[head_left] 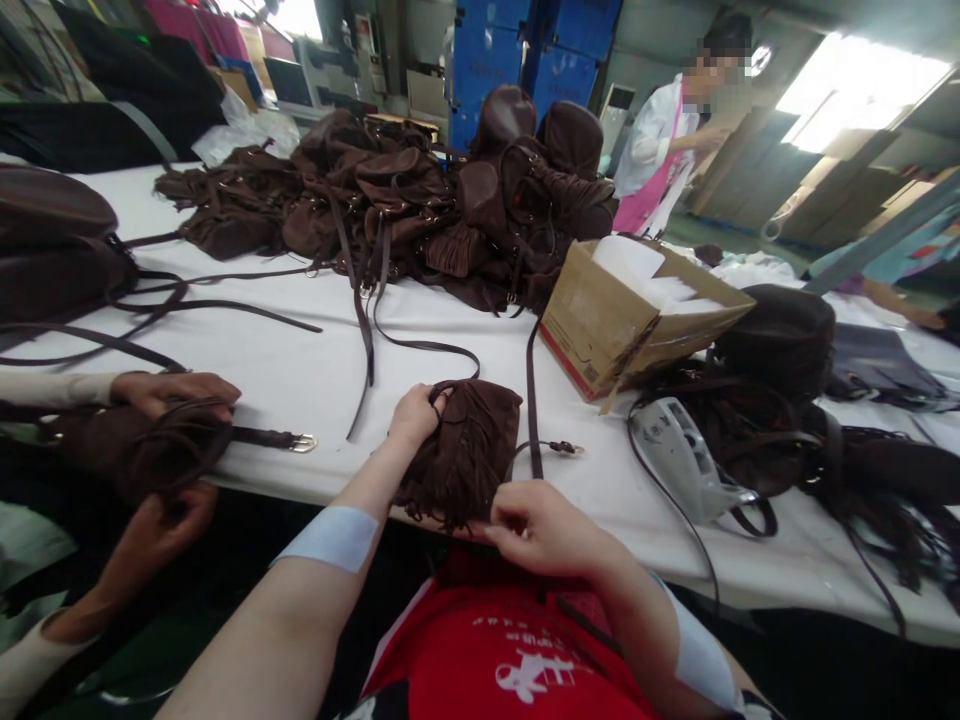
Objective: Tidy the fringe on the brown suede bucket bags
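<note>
A dark brown fringed bag point(476, 440) lies at the table's front edge before me, its fringe hanging toward my body. My left hand point(421, 412) grips the bag's upper left side, fingers curled over its edge. At the lower right corner, my right hand point(525, 522) is closed with thumb and fingers pressed together beside the fringe. Whatever it pinches is too small or hidden to make out. A brown strap point(533, 400) runs up from near the bag, with a small buckle end point(568, 449) to its right.
Brown bags point(390, 190) are heaped along the back. A cardboard box point(615, 320) with white paper stands right of centre, near a grey tape dispenser point(679, 455) and more bags. On the left, a co-worker's hands point(176, 395) hold another brown bag. Another person point(667, 150) stands behind.
</note>
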Available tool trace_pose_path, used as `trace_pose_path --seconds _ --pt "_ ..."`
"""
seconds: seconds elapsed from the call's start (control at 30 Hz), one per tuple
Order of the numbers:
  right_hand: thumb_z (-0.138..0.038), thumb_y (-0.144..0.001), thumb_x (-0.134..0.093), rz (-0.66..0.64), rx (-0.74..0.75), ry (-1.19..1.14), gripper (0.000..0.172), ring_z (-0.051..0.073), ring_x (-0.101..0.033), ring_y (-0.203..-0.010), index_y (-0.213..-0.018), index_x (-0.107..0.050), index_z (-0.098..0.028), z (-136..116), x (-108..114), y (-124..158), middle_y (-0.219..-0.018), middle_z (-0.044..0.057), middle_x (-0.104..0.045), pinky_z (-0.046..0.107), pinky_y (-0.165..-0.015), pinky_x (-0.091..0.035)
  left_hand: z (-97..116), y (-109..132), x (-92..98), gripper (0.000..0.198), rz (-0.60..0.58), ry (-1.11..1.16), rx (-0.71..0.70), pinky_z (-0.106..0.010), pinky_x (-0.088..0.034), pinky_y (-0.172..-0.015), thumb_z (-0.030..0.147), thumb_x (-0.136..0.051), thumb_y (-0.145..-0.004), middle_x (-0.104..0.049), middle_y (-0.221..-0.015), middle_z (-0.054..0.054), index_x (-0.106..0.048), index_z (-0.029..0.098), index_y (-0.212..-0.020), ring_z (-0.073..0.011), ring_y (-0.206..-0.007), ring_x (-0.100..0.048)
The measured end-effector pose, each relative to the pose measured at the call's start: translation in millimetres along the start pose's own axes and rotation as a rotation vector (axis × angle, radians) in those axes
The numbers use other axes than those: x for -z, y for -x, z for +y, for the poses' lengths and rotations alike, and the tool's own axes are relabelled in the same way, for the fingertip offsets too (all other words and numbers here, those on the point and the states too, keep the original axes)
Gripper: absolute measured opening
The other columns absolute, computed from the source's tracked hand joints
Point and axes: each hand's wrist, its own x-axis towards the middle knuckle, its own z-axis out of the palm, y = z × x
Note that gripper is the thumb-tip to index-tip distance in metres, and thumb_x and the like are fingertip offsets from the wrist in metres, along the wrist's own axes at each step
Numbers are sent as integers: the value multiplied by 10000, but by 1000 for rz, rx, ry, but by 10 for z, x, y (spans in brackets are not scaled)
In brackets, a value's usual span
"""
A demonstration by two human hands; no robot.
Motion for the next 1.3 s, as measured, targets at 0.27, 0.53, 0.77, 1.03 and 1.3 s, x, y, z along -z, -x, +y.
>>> trace_pose_path --seconds 0.27,0.53,0.77,1.03,1.3 --pt "-245 -797 -624 151 12 112 134 175 -550 -926 -914 -602 -183 65 45 -350 -954 47 -626 290 -824 -434 12 15 9 415 3 -14 5 -297 -466 -811 472 -385 -926 -682 -958 -104 -685 189 -968 -228 -923 -628" --pt "-246 -905 -488 -108 -106 472 167 192 -612 -855 -977 -619 -173 287 -513 -671 -914 68 -661 295 -767 -439 43 52 4 401 0 -23 -50 -299 -453 -840 484 -399 -919 -664 -965 -95 -678 196 -941 -225 -942 -616" --pt "-404 -935 -468 -173 -95 496 350 192 -618 -781 -818 -704 -173 88 -349 -368 -825 80 -680 298 -688 -402 68 71 -10 441 -46 -31 -162 -293 -447 -802 561 -409 -901 -646 -927 -75 -668 205 -912 -210 -887 -609" --pt "-378 -941 -471 -116 -108 342 302 147 -564 -715 -806 -664 -188 -108 -153 11 -782 40 -663 267 -638 -328 47 50 -33 467 -53 -5 -192 -284 -438 -770 596 -408 -889 -639 -898 -68 -670 210 -891 -204 -853 -604" --pt "-335 -918 -524 -185 -82 45 307 99 -469 -561 -652 -575 -190 -89 -23 482 -616 -20 -567 241 -551 -311 63 101 6 365 -34 40 -150 -289 -448 -793 498 -443 -904 -623 -893 -62 -664 207 -897 -206 -862 -602"
